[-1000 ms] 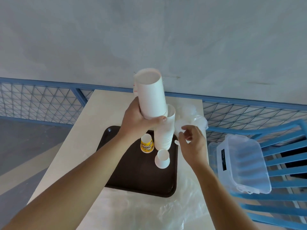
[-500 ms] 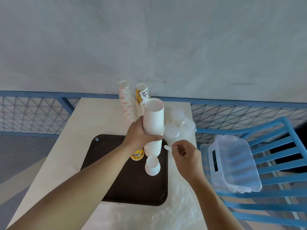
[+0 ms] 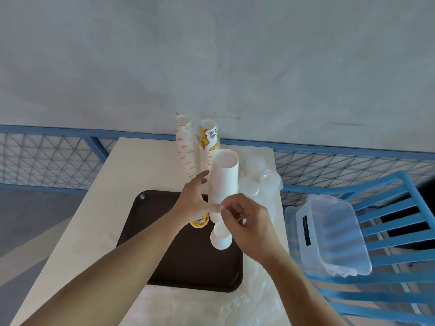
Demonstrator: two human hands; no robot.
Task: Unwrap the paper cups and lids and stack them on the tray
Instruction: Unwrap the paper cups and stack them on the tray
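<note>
Left hand [image 3: 193, 203] fingers straight beside one white cup stack [image 3: 224, 182], right hand [image 3: 249, 222] fingers curled, grip indeterminate, two wrapped sleeves [image 3: 186, 147] at 12 o'clock, one lid bag [image 3: 261, 184] at 1 o'clock

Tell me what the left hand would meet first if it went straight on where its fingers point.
Probably the yellow-printed cup stack farther back; the left hand points there, beside the tall white stack. Depth is unclear: it might brush that first.
</note>
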